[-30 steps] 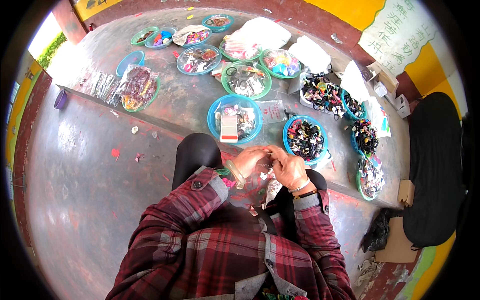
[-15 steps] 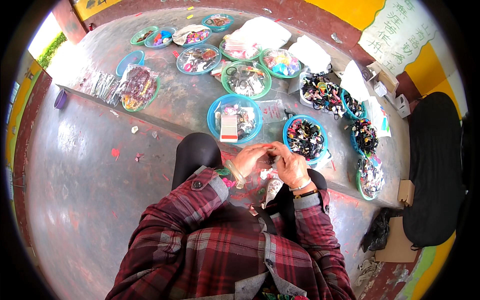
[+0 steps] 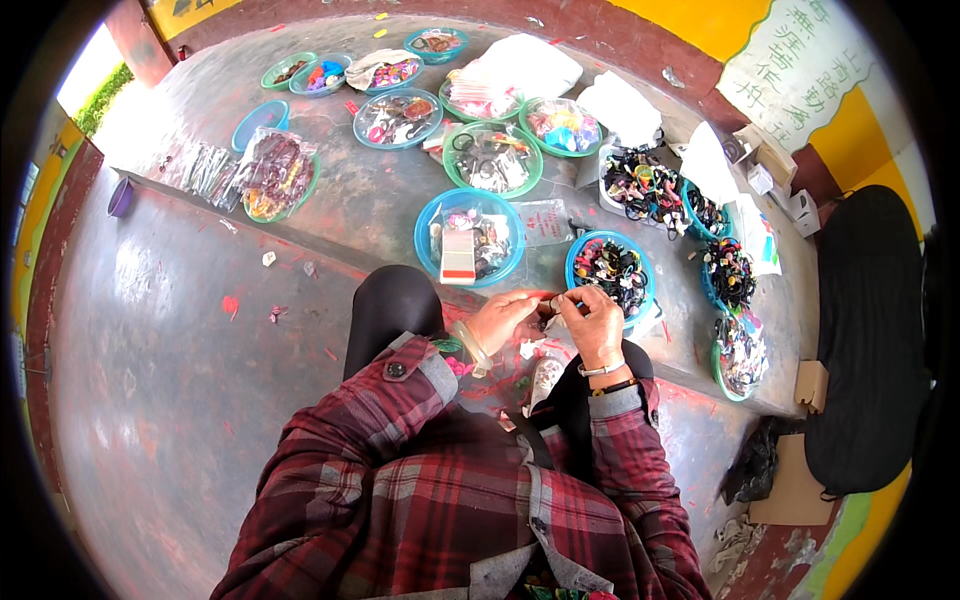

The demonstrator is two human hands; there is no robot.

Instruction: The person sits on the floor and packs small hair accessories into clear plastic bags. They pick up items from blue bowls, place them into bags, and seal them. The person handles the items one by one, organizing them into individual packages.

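Both hands are close together above my knees, in front of the blue bowls. My left hand (image 3: 503, 318) has its fingers closed, with a bit of red showing at the fingertips; what it grips is too small to name. With thumb and fingers pinched, my right hand (image 3: 597, 328) holds a small dark item (image 3: 556, 303) beside the left fingertips. Just beyond the right hand stands a blue bowl (image 3: 570, 268) heaped with black hair ties (image 3: 612, 275) bearing coloured bits. A second blue bowl (image 3: 421, 236), left of it, holds packets and a white-and-red card box (image 3: 458, 257).
On the raised concrete ledge (image 3: 345, 225) stand several green and blue bowls of small goods. Clear bags of brown items (image 3: 276, 170) lie at the left. White sacks (image 3: 525, 68) rest at the back. A long black case (image 3: 868, 340) leans at the right, near a cardboard piece (image 3: 795, 490).
My right hand has drawn slightly right and away from the left, its fingers now pinched upward on the small dark item. The left hand stays nearly in place.
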